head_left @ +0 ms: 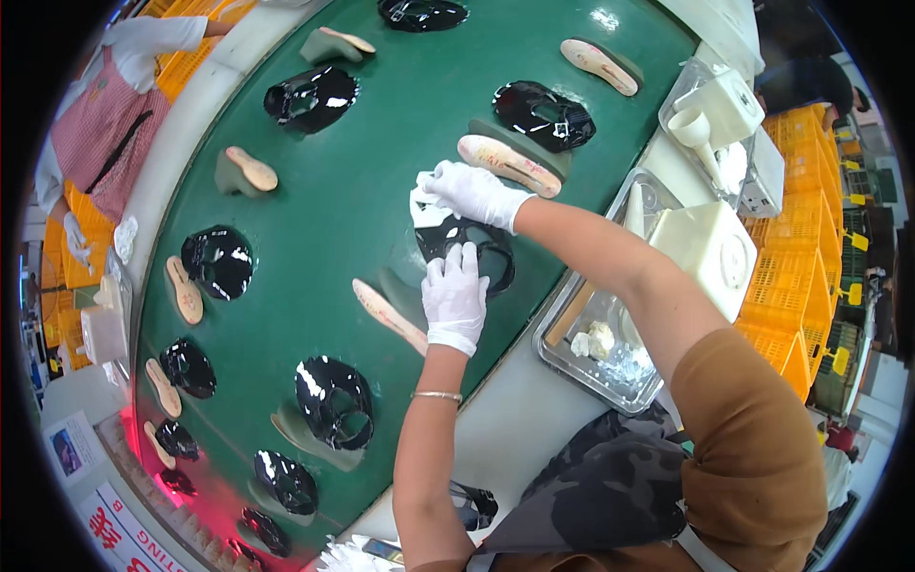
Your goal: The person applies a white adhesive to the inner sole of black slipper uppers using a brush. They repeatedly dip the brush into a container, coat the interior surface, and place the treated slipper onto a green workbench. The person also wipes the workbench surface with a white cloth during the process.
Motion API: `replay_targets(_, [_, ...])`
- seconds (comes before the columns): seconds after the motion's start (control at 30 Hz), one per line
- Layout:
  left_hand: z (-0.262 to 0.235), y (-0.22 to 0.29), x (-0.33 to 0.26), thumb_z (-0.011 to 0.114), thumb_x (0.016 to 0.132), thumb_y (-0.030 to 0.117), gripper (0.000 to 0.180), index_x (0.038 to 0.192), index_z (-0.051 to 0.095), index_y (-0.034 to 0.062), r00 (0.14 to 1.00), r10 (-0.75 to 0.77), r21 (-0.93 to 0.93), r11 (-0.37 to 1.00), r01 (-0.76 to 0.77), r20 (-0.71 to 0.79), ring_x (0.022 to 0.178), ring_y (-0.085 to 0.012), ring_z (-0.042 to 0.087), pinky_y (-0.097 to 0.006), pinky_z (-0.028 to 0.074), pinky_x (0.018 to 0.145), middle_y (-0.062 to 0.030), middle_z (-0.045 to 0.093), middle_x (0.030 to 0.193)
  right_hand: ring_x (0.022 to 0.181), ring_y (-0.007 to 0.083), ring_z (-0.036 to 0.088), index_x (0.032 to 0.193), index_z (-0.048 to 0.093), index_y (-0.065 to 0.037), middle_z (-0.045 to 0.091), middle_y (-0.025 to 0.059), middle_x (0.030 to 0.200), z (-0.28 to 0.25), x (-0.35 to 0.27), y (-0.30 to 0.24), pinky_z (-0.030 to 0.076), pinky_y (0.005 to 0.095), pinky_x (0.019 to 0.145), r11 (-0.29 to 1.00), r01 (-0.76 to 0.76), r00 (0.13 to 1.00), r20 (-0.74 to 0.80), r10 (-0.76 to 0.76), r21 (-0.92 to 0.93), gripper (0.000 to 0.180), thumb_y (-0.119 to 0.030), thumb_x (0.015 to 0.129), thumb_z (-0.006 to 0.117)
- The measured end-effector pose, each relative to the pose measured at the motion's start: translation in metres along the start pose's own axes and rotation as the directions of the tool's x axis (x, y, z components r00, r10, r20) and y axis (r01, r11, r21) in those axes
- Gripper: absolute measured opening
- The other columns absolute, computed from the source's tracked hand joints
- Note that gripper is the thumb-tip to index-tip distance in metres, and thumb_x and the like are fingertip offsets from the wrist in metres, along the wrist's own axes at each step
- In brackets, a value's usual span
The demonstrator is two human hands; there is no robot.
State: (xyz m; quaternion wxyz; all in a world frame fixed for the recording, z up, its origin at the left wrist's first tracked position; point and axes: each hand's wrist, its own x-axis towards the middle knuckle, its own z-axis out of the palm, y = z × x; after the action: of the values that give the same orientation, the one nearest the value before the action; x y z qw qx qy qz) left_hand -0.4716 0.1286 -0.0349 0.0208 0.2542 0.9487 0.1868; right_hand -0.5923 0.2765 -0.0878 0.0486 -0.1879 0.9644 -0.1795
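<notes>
A glossy black shoe upper lies on the green work surface in front of me, under both gloved hands. My left hand grips its near edge, fingers bent over the black material. At the far end of the same upper, my right hand has its fingers closed together. A white patch shows beside those fingertips; whether it is cloth or coating I cannot tell. What the right fingers pinch is hidden. A beige insole rests left of my left hand, and another insole lies just beyond my right hand.
Several black uppers and insoles are spread over the green surface. At the right edge stand a metal tray with white lumps, a white container and a white cup. Across the surface is a person in a checked apron.
</notes>
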Motion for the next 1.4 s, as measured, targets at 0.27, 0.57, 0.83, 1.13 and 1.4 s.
replay_targets(0.27, [0.038, -0.012, 0.009, 0.06, 0.079, 0.017, 0.031, 0.108, 0.056, 0.0083, 0.99, 0.062, 0.25, 0.968, -0.029, -0.125, 0.072, -0.0224, 0.052, -0.035, 0.045, 0.059, -0.004, 0.053, 0.07, 0.084, 0.0302, 0.061, 0.098, 0.058, -0.007, 0.054, 0.0144, 0.094, -0.008, 0.03, 0.011, 0.052, 0.039, 0.072, 0.996, 0.078, 0.99, -0.122, -0.072, 0.04, 0.018, -0.016, 0.083, 0.052])
replay_targets(0.57, [0.009, -0.007, -0.012, 0.063, 0.08, 0.014, 0.044, 0.121, 0.05, 0.0019, 0.963, -0.125, -0.059, 0.992, 0.114, -0.238, 0.082, -0.0303, 0.052, -0.04, 0.044, 0.074, -0.0127, 0.058, 0.092, 0.093, 0.0316, 0.059, 0.104, 0.06, -0.009, 0.057, 0.0151, 0.1, -0.091, 0.045, 0.132, 0.051, 0.0374, 0.081, 0.913, -0.374, 0.813, -0.417, 0.407, 0.163, 0.033, -0.018, 0.073, 0.068])
replay_targets(0.83, [-0.025, 0.005, -0.092, 0.059, 0.081, 0.0, 0.036, 0.116, 0.052, -0.0032, 0.922, -0.3, -0.253, 0.938, 0.238, -0.246, 0.092, -0.0319, 0.055, -0.039, 0.044, 0.082, -0.016, 0.06, 0.103, 0.098, 0.0344, 0.06, 0.103, 0.062, -0.005, 0.058, 0.021, 0.106, -0.075, 0.05, 0.167, 0.05, 0.0407, 0.081, 0.9, -0.402, 0.915, -0.03, 0.403, -0.169, 0.026, -0.013, 0.078, 0.062])
replay_targets(1.13, [-0.034, 0.018, -0.145, 0.055, 0.079, -0.006, 0.04, 0.118, 0.051, 0.0, 0.887, -0.425, -0.273, 0.889, 0.369, -0.184, 0.093, -0.0311, 0.057, -0.039, 0.045, 0.082, -0.0161, 0.061, 0.104, 0.095, 0.0328, 0.062, 0.097, 0.061, -0.005, 0.062, 0.0177, 0.099, -0.062, 0.07, 0.167, 0.05, 0.0404, 0.08, 0.919, -0.364, 0.931, -0.076, 0.356, -0.152, 0.018, -0.011, 0.081, 0.055])
replay_targets(1.4, [-0.053, 0.037, -0.175, 0.055, 0.08, -0.004, 0.034, 0.114, 0.053, -0.0011, 0.854, -0.467, -0.33, 0.863, 0.383, -0.23, 0.092, -0.0301, 0.058, -0.038, 0.047, 0.082, -0.0158, 0.061, 0.101, 0.066, 0.0157, 0.061, 0.084, 0.06, -0.004, 0.065, 0.0078, 0.076, -0.126, 0.079, 0.137, 0.048, 0.03, 0.058, 0.58, -0.227, 0.725, -0.262, 0.637, 0.782, 0.017, -0.019, 0.079, 0.066])
